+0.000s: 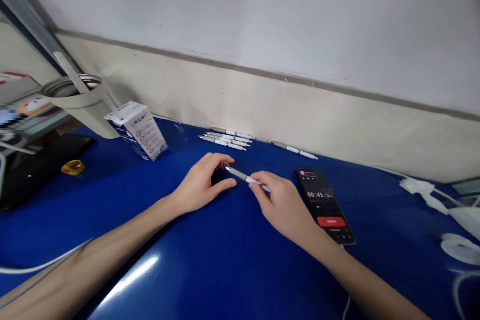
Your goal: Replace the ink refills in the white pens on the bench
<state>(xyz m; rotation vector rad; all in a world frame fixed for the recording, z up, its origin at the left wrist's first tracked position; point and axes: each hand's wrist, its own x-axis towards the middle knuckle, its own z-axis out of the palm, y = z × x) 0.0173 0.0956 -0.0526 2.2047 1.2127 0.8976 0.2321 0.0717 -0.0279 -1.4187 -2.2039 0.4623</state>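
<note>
A white pen with a grey grip (238, 175) is pinched at its white end by my right hand (279, 200), its metal tip pointing left. My left hand (202, 182) curves around near that tip, thumb and fingers apart; no hold on the pen shows. Behind the hands, several similar pens (227, 139) lie side by side near the wall. One more pen (293, 150) rests apart, to their right.
A phone (325, 207) showing a timer lies right of my right hand. At the left stand a white-and-blue box (138, 130) and a beige bin (90, 110), with a yellow ring-shaped roll (73, 168) in front. White cables and a plug (422, 191) lie at the right.
</note>
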